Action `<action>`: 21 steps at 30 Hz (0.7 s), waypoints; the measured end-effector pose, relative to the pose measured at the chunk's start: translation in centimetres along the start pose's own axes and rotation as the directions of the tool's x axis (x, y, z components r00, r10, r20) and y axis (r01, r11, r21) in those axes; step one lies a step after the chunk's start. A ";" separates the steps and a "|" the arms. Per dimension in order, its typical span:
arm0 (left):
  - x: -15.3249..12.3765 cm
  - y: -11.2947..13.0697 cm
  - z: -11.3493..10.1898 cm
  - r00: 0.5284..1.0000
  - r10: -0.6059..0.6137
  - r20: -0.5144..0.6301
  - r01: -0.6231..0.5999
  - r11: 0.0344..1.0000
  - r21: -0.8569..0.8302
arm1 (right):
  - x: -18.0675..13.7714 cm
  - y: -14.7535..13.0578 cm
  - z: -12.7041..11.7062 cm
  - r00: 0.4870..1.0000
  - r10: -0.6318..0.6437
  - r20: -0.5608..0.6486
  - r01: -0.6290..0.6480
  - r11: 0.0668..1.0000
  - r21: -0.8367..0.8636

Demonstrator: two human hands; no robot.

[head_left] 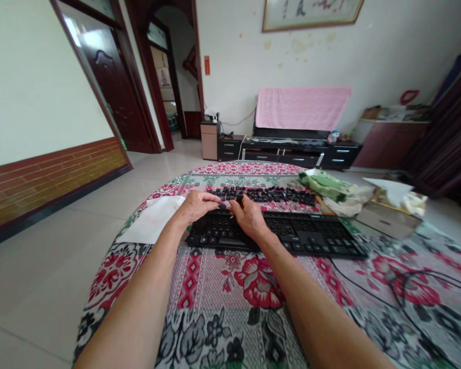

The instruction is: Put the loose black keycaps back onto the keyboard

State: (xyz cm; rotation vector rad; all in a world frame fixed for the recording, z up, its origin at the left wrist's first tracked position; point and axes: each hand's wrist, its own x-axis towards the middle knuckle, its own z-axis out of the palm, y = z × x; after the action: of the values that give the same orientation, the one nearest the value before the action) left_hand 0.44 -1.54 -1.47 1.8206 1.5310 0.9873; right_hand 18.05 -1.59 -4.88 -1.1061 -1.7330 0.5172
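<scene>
A black keyboard [311, 237] lies on the patterned tablecloth, with keys still in its front row and bare key sockets across much of the rest. Above its left part, my left hand [195, 209] pinches a small black piece [223, 206], which looks like a keycap. Close beside it, my right hand [250, 218] is closed around a small black-handled tool [239, 198]; a thin pale tip shows below the fingers. The tool's kind is not clear. Behind the keyboard, many loose black keycaps [269, 194] are spread in a long strip.
White paper [153, 220] lies left of the keyboard. To the right are a green cloth or packet [325, 183] and a tissue box [388, 215]. The keyboard's black cable [363, 292] loops across the tablecloth [215, 287]. A low TV cabinet [265, 154] stands beyond the table.
</scene>
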 end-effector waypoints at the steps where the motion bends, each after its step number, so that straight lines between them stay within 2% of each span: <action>1: 0.3 -0.2 -0.2 0.999 -0.004 -0.035 0.005 1.000 0.013 | 0.0 0.2 0.0 1.000 0.019 -0.004 -0.019 0.999 0.046; 3: 1.0 -0.7 -0.6 0.988 -0.020 -0.155 0.027 0.999 0.040 | 0.1 0.5 0.1 0.996 0.087 -0.019 -0.082 0.974 0.209; 5: 1.9 -1.3 -0.8 0.958 -0.059 -0.280 0.091 0.991 0.102 | 0.3 0.7 0.2 0.982 0.189 -0.012 -0.171 0.908 0.383; 8: 3.2 -2.4 -0.6 0.943 -0.087 -0.321 0.170 0.955 0.242 | 0.3 0.6 0.1 0.957 0.291 0.017 -0.260 0.826 0.500; 12: 5.0 -3.6 0.3 0.962 -0.092 -0.256 0.206 0.860 0.466 | 0.1 0.5 0.1 0.953 0.304 0.003 -0.263 0.820 0.509; 17: 6.4 -4.6 1.1 0.968 -0.112 -0.224 0.216 0.824 0.524 | 0.0 0.3 -0.1 0.964 0.265 -0.024 -0.230 0.878 0.420; 21: 6.7 -4.6 1.3 0.978 -0.092 -0.188 0.185 0.799 0.573 | 0.2 -0.2 -1.0 0.973 0.221 -0.069 -0.197 0.946 0.258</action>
State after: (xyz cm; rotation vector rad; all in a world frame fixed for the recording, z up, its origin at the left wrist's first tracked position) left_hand -0.60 5.95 -4.70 2.0187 2.2210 0.6208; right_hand 18.82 -1.62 -4.23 -1.1191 -1.4285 0.7783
